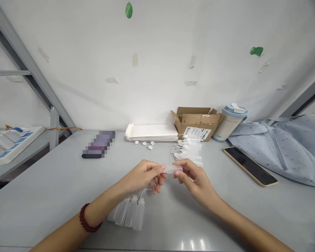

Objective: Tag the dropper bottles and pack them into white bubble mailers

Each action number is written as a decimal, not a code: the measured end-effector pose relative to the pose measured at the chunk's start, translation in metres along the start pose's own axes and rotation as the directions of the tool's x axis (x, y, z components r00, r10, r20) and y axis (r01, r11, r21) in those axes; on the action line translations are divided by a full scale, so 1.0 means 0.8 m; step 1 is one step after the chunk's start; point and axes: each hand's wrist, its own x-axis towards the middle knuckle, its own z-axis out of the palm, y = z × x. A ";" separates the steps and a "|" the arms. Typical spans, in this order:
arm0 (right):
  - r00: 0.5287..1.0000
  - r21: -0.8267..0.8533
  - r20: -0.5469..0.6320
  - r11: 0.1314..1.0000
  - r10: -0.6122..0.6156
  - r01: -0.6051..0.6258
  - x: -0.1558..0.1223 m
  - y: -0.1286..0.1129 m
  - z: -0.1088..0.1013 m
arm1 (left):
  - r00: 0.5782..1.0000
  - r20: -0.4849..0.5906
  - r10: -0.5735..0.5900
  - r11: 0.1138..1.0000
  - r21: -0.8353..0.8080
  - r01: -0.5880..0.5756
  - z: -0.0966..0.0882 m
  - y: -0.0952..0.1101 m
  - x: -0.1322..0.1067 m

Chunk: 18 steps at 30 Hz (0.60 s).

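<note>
My left hand (146, 176) and my right hand (191, 177) meet above the middle of the grey table (49, 189). Together they pinch a small clear plastic bag (171, 169) by its two ends, fingers closed on it. Several small translucent squeeze bottles (128, 211) lie on the table just under my left wrist, which wears a dark red bead bracelet. Behind my right hand sits a pile of clear bags and white bottle caps (187, 148). A few loose white caps (145, 144) lie farther back.
A stack of white trays (152, 132) and an open cardboard box (196, 122) stand against the wall. A lidded cup (229, 122) is next to the box. A phone (249, 165) and blue cloth (283, 147) lie right; a dark blurred object (99, 144) lies left.
</note>
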 end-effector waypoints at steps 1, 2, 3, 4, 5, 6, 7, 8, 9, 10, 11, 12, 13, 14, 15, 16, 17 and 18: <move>0.999 -0.052 -0.007 0.998 -0.045 0.044 -0.001 0.000 0.000 | 1.000 0.002 -0.010 1.000 0.005 0.010 0.000 0.000 -0.001; 0.996 -0.097 -0.011 0.991 -0.090 0.088 -0.002 0.000 0.000 | 1.000 0.003 -0.017 1.000 0.010 0.017 0.000 0.000 -0.002; 0.991 -0.134 -0.014 0.983 -0.130 0.127 -0.003 0.001 0.000 | 1.000 0.002 -0.016 1.000 0.017 0.016 0.000 0.000 -0.002; 0.987 -0.162 -0.018 0.974 -0.160 0.156 -0.003 0.001 0.000 | 1.000 0.000 -0.005 0.999 0.031 0.005 -0.001 0.000 -0.003; 0.984 -0.182 -0.023 0.969 -0.177 0.170 -0.004 0.001 0.000 | 1.000 -0.002 0.017 0.998 0.052 -0.017 0.000 0.000 -0.003; 0.984 -0.188 -0.026 0.967 -0.178 0.170 -0.004 0.002 0.001 | 0.999 -0.004 0.045 0.996 0.083 -0.045 0.000 0.001 -0.003; 0.987 -0.181 -0.027 0.972 -0.159 0.152 -0.004 0.002 0.002 | 0.997 -0.010 0.077 0.989 0.125 -0.075 0.001 0.001 -0.004; 0.992 -0.157 -0.025 0.981 -0.121 0.116 -0.004 0.002 0.002 | 0.993 -0.022 0.112 0.977 0.182 -0.107 0.003 0.000 -0.004; 0.998 -0.117 -0.017 0.991 -0.066 0.063 -0.003 0.002 0.003 | 0.988 -0.036 0.153 0.958 0.251 -0.139 0.004 0.000 -0.004; 1.000 -0.057 -0.004 0.998 -0.003 0.002 -0.002 0.002 0.003 | 0.979 -0.047 0.200 0.929 0.327 -0.174 0.006 -0.001 -0.005; 0.998 0.019 0.015 0.998 0.063 -0.063 -0.001 0.002 0.003 | 0.966 -0.053 0.253 0.888 0.409 -0.210 0.007 -0.003 -0.005; 0.991 0.104 0.041 0.986 0.125 -0.129 0.001 0.001 0.003 | 0.949 -0.047 0.313 0.833 0.493 -0.250 0.008 -0.005 -0.004; 0.981 0.188 0.074 0.963 0.181 -0.192 0.002 0.001 0.003 | 0.927 -0.029 0.373 0.767 0.572 -0.291 0.009 -0.008 -0.004; 0.967 0.266 0.111 0.931 0.228 -0.249 0.004 0.000 0.003 | 0.904 -0.002 0.427 0.695 0.641 -0.326 0.009 -0.011 -0.003; 0.952 0.329 0.149 0.895 0.266 -0.301 0.006 0.000 0.002 | 0.882 0.025 0.470 0.624 0.697 -0.352 0.009 -0.013 -0.002; 0.937 0.374 0.184 0.861 0.296 -0.345 0.007 -0.001 0.001 | 0.863 0.045 0.503 0.565 0.739 -0.368 0.008 -0.016 -0.001; 0.924 0.403 0.214 0.833 0.317 -0.379 0.008 -0.001 0.001 | 0.850 0.059 0.523 0.522 0.766 -0.374 0.008 -0.017 0.000; 0.917 0.418 0.227 0.818 0.327 -0.395 0.009 -0.002 0.000 | 0.844 0.065 0.532 0.500 0.781 -0.375 0.007 -0.018 0.000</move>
